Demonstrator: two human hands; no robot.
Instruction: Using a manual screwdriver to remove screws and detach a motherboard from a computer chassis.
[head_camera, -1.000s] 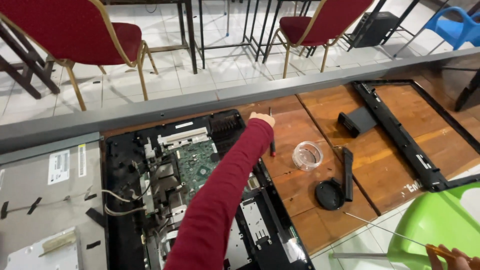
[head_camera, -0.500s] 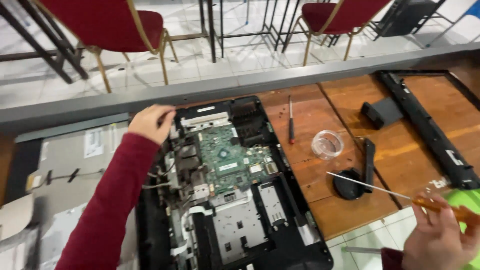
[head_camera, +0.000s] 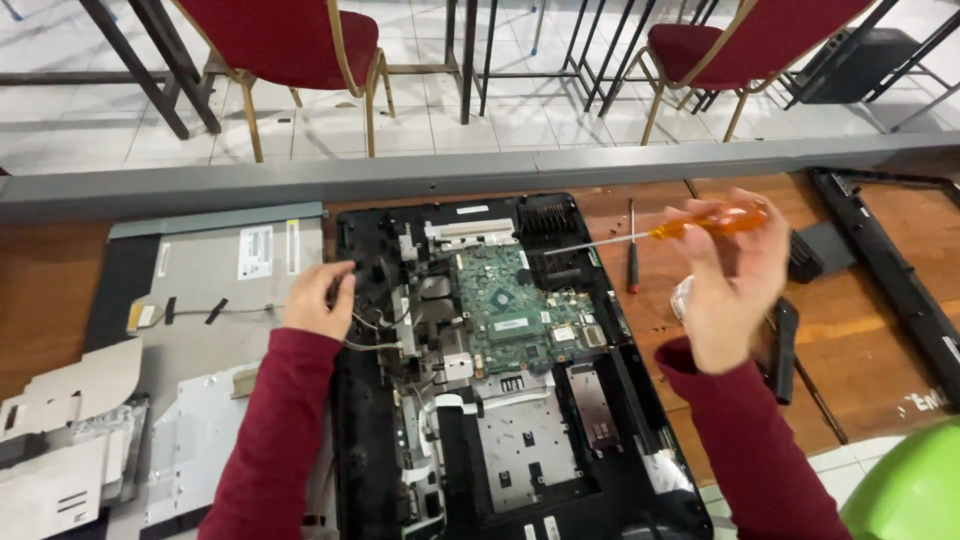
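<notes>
Gripped in the right hand (head_camera: 735, 285), an orange-handled screwdriver (head_camera: 705, 222) is held raised, fingers closed round its handle, the thin shaft pointing toward the far right corner of the opened computer chassis (head_camera: 500, 380). Half a second ago that hand was low at the near right of the chassis with the tool angled away; now it has swung up and inward, so the tip hangs just above the green circuit board (head_camera: 510, 305) without touching it. The left hand (head_camera: 320, 300) has slid down the chassis's left edge and rests there, fingers curled lightly over the rim near a bundle of thin cables (head_camera: 375, 335), clasping nothing that I can make out. To my eye, the tool is being brought to bear on the board. A second, darker screwdriver (head_camera: 632, 250) lies on the wooden table (head_camera: 860, 340) just right of the chassis. A grey metal panel (head_camera: 215, 290) lies to its left.
</notes>
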